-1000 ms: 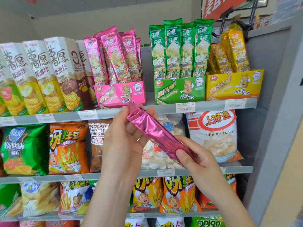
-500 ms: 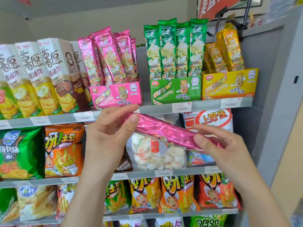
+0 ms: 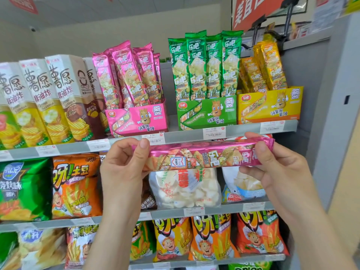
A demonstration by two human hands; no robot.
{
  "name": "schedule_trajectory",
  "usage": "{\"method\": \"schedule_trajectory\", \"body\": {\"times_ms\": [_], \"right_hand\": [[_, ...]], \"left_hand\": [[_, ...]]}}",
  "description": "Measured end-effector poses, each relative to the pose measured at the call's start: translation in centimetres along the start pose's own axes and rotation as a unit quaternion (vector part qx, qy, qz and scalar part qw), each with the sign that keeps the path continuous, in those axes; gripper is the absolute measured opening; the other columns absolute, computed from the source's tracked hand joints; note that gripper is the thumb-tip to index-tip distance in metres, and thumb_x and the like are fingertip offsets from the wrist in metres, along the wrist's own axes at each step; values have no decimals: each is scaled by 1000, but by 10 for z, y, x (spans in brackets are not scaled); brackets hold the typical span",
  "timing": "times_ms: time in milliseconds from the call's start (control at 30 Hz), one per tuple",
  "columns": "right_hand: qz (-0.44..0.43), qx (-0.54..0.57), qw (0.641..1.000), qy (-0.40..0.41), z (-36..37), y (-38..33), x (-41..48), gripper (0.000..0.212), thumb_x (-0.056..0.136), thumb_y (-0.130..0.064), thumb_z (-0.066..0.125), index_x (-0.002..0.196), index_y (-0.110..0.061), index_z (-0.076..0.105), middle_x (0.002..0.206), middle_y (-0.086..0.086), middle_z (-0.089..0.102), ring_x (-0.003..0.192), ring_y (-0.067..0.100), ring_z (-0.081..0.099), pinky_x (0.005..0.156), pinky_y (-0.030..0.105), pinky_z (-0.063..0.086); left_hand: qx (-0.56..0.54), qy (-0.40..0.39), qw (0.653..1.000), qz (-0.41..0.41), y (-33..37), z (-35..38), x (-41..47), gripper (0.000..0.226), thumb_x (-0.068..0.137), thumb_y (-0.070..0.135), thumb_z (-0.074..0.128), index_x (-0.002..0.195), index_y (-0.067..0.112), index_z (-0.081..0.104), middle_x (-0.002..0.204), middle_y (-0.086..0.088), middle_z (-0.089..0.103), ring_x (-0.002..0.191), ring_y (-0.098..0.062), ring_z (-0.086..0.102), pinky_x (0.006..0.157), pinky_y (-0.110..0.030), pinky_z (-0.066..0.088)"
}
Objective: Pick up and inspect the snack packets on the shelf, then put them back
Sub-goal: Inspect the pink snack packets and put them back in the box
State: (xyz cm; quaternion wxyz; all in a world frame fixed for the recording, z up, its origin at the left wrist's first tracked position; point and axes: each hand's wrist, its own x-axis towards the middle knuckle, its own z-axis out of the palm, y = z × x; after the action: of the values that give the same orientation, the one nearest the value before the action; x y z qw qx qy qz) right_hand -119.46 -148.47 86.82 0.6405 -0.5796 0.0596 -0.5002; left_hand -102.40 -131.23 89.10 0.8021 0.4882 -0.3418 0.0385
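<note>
Two hands are holding one long pink packet (image 3: 200, 156) horiz. in front of a shop shelf (image 3: 185, 136), just below its front edge & price tags. The left hand (image 3: 124, 168) is pinching the packet's left end, w/ one fingertip pressing on the upper edge & the other fingers curled. The right hand (image 3: 276, 168) is gripping the right end: thumb lying on the front, fingers wrapping round the back & showing above & below. The crimped seal is sticking out past that hand. Each grip is clamped on the packet. Its printed front is facing the camera, w/ the text lying sideways.

On the shelf behind, a pink box (image 3: 136, 119) is standing above the left hand, w/ matching pink packs (image 3: 124, 75) upright inside. Right of it, a green box (image 3: 206, 112) is holding green packs (image 3: 204, 65), & a yellow box (image 3: 270, 104) is holding yellow packs (image 3: 263, 69). Tall cartons (image 3: 39, 98) are lining the left part of the shelf.

One level down, a clear bag (image 3: 185, 188) of white crisps is sitting directly behind the packet. An orange bag (image 3: 76, 186) & a green bag (image 3: 23, 188) are standing to its left. More orange bags (image 3: 212, 238) are filling the level below that.
</note>
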Motion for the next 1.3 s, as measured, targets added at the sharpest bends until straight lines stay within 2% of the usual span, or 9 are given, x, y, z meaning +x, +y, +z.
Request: {"method": "schedule_trajectory", "body": {"times_ms": [200, 400, 533, 700, 867, 967, 1067, 1167, 1300], "right_hand": [[-1, -4, 1000, 23, 7, 0, 5, 36, 82, -49, 57, 104, -29, 76, 98, 2, 76, 90, 19, 73, 71, 28, 60], [-9, -22, 993, -117, 2, -3, 9, 46, 87, -41, 59, 133, -37, 57, 118, -2, 70, 107, 17, 68, 84, 30, 57], [-68, -18, 995, -66, 11, -9, 14, 42, 83, -36, 65, 125, -37, 62, 109, -2, 73, 100, 18, 70, 78, 30, 59], [-104, -16, 994, -21, 27, -20, 24, 27, 79, -24, 67, 102, -36, 75, 83, -4, 76, 75, 10, 72, 62, 22, 58], [-120, -35, 990, -71, 44, -31, 31, 21, 85, -20, 60, 103, -24, 72, 80, -3, 75, 70, 6, 71, 58, 18, 56], [-122, -66, 983, -118, 48, -40, 39, 23, 84, -28, 61, 103, -30, 73, 86, -2, 76, 75, 10, 71, 61, 24, 59], [-120, -122, 969, -178, 51, -46, 50, 33, 76, -36, 69, 110, -37, 67, 95, -3, 75, 85, 13, 71, 71, 28, 59], [-132, -130, 962, -200, 57, -51, 64, 47, 72, -30, 74, 117, -36, 60, 96, -2, 74, 84, 13, 71, 69, 26, 58], [-190, -151, 951, -193, 68, -73, 90, 49, 67, -33, 73, 113, -43, 60, 95, -9, 74, 78, 9, 71, 68, 22, 58]], "left_hand": [[81, -116, 990, -24, -1, -5, -2, 37, 74, 66, 68, 84, 30, 68, 76, -13, 65, 67, -24, 59, 63, -31, 56], [102, -45, 994, -4, -3, -7, -2, 31, 74, 49, 68, 78, 20, 79, 73, -7, 74, 64, -14, 65, 55, -18, 51], [144, -97, 985, 16, 1, -5, -4, 21, 71, 49, 67, 80, 34, 79, 69, -5, 73, 56, -7, 61, 49, -15, 48], [325, -243, 904, 137, 5, 3, -9, 29, 89, 58, 52, 115, 52, 64, 89, 37, 66, 70, 13, 61, 61, -5, 46], [365, -293, 865, 181, 2, 18, -9, 47, 99, 55, 31, 145, 52, 27, 117, 21, 62, 102, 4, 58, 83, -18, 46], [323, -303, 882, 162, -1, 21, -7, 46, 101, 45, 33, 146, 51, 27, 126, 20, 58, 114, -3, 56, 92, -26, 46], [302, -303, 889, 165, 1, 24, -3, 44, 103, 45, 32, 146, 50, 27, 130, 30, 54, 118, 2, 53, 92, -16, 43], [295, -323, 884, 166, 10, 25, 10, 45, 103, 46, 33, 147, 48, 27, 101, 37, 61, 89, 12, 58, 72, -8, 43], [359, -280, 852, 259, 44, 18, 56, 38, 98, 44, 46, 134, 37, 54, 114, 18, 63, 107, 0, 57, 89, -26, 48]]}}
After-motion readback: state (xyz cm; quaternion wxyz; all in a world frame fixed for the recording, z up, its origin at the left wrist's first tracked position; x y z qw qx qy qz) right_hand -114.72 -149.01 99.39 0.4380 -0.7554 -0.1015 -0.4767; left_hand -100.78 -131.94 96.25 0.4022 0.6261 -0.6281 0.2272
